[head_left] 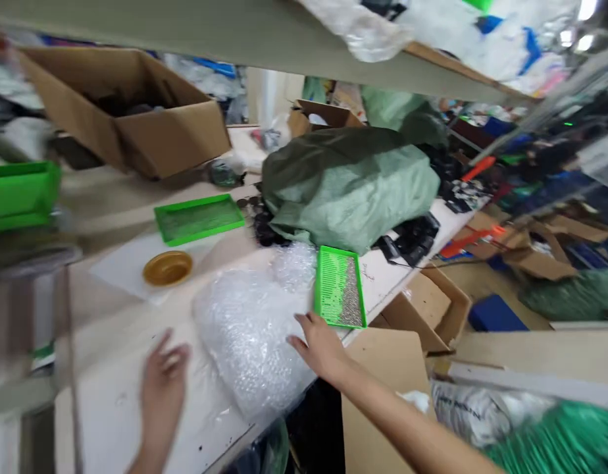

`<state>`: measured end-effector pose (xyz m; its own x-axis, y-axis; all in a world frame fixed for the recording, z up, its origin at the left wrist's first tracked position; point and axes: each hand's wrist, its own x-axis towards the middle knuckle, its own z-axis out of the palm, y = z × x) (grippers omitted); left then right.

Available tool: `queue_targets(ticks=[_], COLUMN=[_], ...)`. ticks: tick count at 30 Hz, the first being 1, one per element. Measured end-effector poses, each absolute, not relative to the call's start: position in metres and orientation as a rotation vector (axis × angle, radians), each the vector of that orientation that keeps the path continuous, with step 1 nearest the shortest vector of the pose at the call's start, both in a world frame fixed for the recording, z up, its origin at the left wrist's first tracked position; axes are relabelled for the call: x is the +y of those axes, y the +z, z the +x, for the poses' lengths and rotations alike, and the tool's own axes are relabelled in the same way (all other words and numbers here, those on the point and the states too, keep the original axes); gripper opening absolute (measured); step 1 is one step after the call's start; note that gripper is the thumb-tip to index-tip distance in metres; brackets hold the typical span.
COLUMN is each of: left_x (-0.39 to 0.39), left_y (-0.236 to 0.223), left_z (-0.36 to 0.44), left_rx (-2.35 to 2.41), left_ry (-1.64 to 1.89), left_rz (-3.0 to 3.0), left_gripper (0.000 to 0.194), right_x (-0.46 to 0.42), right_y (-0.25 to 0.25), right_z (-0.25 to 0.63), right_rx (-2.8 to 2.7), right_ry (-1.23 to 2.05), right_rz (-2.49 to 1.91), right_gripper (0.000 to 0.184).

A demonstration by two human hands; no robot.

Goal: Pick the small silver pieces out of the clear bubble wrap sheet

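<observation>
A clear plastic bag (254, 342) full of small shiny pieces lies on the white table between my hands. My right hand (321, 345) is over the bag's right edge, thumb and fingers apart, beside a green tray (331, 286) with small metallic pieces heaped along its right side. My left hand (163, 385), blurred, hovers over the bare tabletop left of the bag with its fingers loosely spread and nothing in them. Behind it a brown-yellow dish (168, 268) sits on a white sheet (121, 270). Whether my right fingertips touch the bag I cannot tell.
A second green tray (200, 220) lies farther back. A large green sack (353, 184) and an open cardboard box (170, 141) stand at the rear. A shelf edge (225, 39) crosses overhead. Open boxes (432, 309) stand below the table's right edge.
</observation>
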<state>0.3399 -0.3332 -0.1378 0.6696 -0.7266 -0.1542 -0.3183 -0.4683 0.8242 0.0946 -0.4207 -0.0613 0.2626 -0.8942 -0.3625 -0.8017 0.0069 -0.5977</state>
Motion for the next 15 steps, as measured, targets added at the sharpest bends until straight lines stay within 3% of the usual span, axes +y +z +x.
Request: queue_targets(ticks=[3,4,7,9,15], left_x=[-0.269,-0.257,-0.244,-0.246,-0.257], left_y=[-0.141,-0.141,-0.142,-0.140,-0.131], left_z=[0.258,0.236,0.195,0.187,0.198], left_rx=[-0.989,-1.174,-1.507,-1.529,-1.410], left_ry=[-0.810,-0.814,-0.741,-0.625,-0.652], left_rz=[1.963,1.956,2.045,2.097,1.912], left_gripper=[0.049,0.051,0.082,0.089,0.049], right_x=[-0.366,-0.353,-0.333,-0.332,-0.342], right_y=[-0.096,-0.106,-0.120,-0.118,-0.094], right_z=[0.079,0.078,0.083,0.089,0.107], right_rx=[1.546,1.541,1.494,1.446,1.422], right_ry=[-0.103,-0.162,-0.381,-0.458,-0.526], right_rz=[-1.844,-1.852,-1.794,-1.649,-0.826], right_gripper=[0.040,0.037,0.032,0.033,0.060])
